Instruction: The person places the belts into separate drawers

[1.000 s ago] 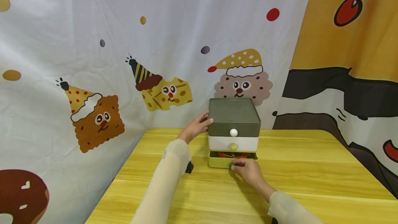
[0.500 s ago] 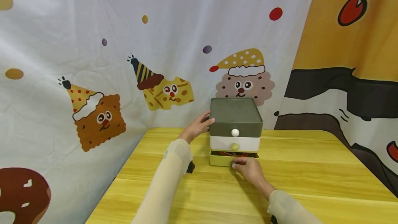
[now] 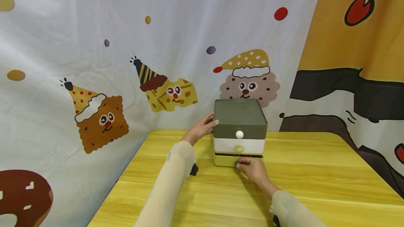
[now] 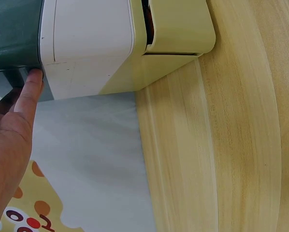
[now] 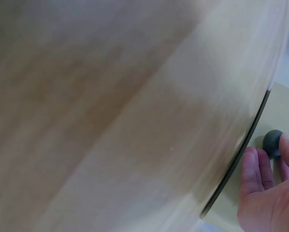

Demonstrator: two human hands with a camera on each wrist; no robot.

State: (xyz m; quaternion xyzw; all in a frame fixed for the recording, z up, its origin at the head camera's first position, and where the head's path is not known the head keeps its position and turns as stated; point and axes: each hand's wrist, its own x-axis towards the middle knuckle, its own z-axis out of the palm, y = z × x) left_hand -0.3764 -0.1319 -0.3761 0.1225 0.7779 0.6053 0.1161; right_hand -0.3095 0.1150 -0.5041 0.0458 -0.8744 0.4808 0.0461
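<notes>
A small three-tier drawer box (image 3: 240, 112) stands toward the back of the table, dark green on top, white in the middle, yellow-green below. Its bottom drawer (image 3: 223, 160) sticks out slightly, and a sliver of something reddish shows through the narrow gap above its front. With thumb and fingers, my right hand (image 3: 255, 171) pinches that drawer's dark round knob (image 5: 271, 143). My left hand (image 3: 200, 129) rests against the left side of the green tier, fingers extended; in the left wrist view a fingertip (image 4: 35, 76) touches it near its lower edge.
The wooden table (image 3: 315, 171) spreads around the box on both sides and in front. A printed cartoon curtain (image 3: 176, 27) hangs right behind the box. White (image 3: 239, 134) and yellow-green (image 3: 239, 148) knobs sit on the upper two drawers.
The bottom drawer has slid inward, with my right hand moving along at its knob. The opening over it has narrowed, hiding most of the reddish coil. My left hand stays on the box.
</notes>
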